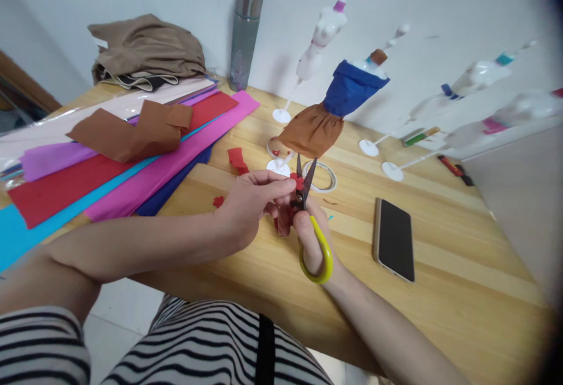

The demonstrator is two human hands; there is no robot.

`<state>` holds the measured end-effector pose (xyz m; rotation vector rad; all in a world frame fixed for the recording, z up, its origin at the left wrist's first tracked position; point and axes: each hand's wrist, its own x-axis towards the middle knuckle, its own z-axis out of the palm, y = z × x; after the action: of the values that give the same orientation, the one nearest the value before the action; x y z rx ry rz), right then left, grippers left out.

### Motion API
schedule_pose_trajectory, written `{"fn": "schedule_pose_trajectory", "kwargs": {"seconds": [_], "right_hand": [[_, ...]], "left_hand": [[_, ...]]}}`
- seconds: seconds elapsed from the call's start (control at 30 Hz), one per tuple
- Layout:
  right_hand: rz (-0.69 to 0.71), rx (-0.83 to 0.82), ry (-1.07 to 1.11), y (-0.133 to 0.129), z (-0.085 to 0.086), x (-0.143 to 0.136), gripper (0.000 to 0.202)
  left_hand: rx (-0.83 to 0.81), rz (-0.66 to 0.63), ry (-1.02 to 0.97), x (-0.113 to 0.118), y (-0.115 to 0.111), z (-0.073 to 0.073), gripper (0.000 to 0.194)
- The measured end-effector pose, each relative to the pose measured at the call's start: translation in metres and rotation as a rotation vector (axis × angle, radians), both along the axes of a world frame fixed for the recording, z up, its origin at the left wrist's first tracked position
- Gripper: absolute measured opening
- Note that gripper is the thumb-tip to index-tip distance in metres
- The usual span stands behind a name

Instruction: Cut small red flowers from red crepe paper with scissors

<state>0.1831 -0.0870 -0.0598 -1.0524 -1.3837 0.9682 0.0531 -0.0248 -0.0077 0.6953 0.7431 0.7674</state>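
Between thumb and fingertips, my left hand (250,206) pinches a small red paper flower (298,181). Yellow-handled scissors (323,250) are in my right hand (310,238), thumb through one loop. Their dark blades stand parted, pointing away from me, right beside the flower. More red paper (284,222) hangs below my fingers; which hand bears it I cannot tell. Another small red cut-out (218,201) and a red scrap (238,160) lie left of my left hand. Just beyond the blades, a miniature dress form wears a blue top (354,88) and a gathered brown skirt (312,129).
Coloured paper strips (176,159) and a brown sheet (136,132) cover the table's left side. Behind them are folded brown cloth (149,44) and a thermos (246,33). A tape roll (335,181), a phone (394,239) and bare white dress forms (328,27) stand or lie rightward.
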Motion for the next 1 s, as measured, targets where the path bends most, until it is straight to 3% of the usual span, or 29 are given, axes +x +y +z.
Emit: {"fn": "schedule_pose_trajectory", "kwargs": {"seconds": [0.6,0.8,0.87,1.0], "right_hand": [[-0.022,-0.066,0.011,-0.004,0.001,0.003,0.034],[-0.01,-0.054,0.136,0.001,0.003,0.004,0.04],[-0.069,-0.047,0.159,0.003,0.007,0.005,0.038],[-0.334,-0.016,0.122,0.007,0.021,0.01,0.023]], "left_hand": [[-0.05,0.015,-0.014,-0.001,0.001,0.0,0.017],[0.008,-0.006,-0.026,-0.001,0.002,0.0,0.019],[0.031,0.001,-0.018,-0.001,0.001,0.0,0.018],[0.078,0.036,0.028,-0.001,0.002,-0.001,0.017]]}}
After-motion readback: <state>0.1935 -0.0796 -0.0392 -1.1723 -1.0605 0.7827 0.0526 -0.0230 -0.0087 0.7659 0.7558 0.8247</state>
